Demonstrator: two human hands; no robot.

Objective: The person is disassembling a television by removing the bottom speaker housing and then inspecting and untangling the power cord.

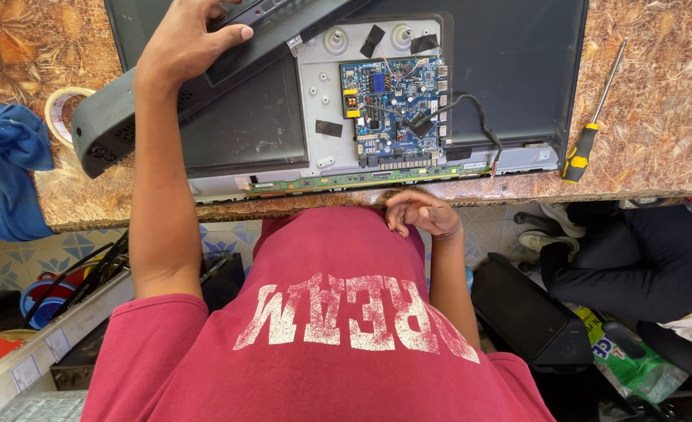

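The back cover (pixel 205 70) under the left hand (pixel 186 39) looks matt black plastic. The blue circuit board (pixel 393 105) sits on dull grey metal plate (pixel 319 94); the table (pixel 658 117) seems glossy, marble-patterned laminate.

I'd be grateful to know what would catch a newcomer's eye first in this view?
The blue circuit board stands out, bare on the grey metal back of an opened flat screen lying on the table. The left hand grips the lifted black back cover at upper left, and a yellow-handled screwdriver lies to the right.
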